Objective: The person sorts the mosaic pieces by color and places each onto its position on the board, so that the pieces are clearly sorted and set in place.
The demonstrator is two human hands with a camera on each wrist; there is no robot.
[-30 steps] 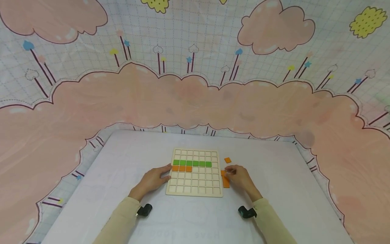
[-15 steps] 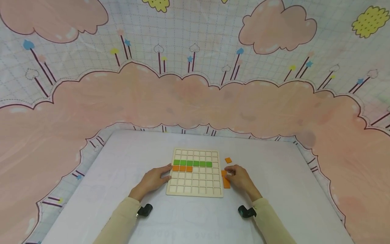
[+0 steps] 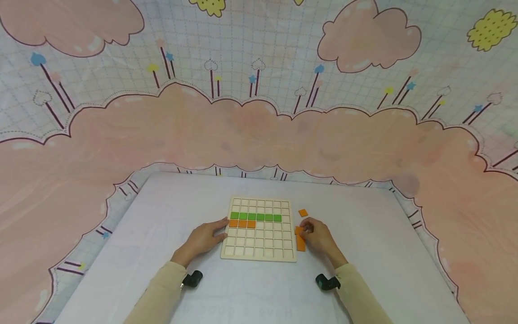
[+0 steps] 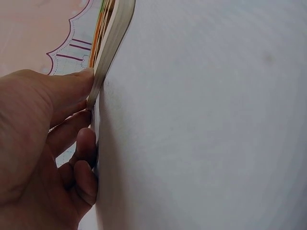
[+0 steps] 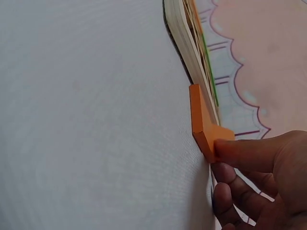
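Note:
A pale wooden grid board [image 3: 259,247] lies on the table, with a row of green squares [image 3: 256,217] and a shorter row of orange squares [image 3: 242,223] in its cells. My left hand [image 3: 204,237] rests at the board's left edge, thumb and index finger spread along it and touching. Off the right edge, my right hand [image 3: 319,235] has thumb and index finger drawn together on an orange tile [image 5: 225,132], the index tip hidden in the right wrist view. Another orange piece [image 3: 301,243] lies beneath or against it; how they overlap is unclear.
A single orange square [image 3: 303,213] lies apart, beyond the right hand. White cloth covers the table [image 3: 182,193], and behind hangs a patterned cloth [image 3: 259,130] with clouds. Each wrist wears a small black camera [image 3: 192,279].
The right index finger has bent in toward the thumb, and the orange pieces under that hand have shifted slightly, away from the board. The left hand and the board stay put.

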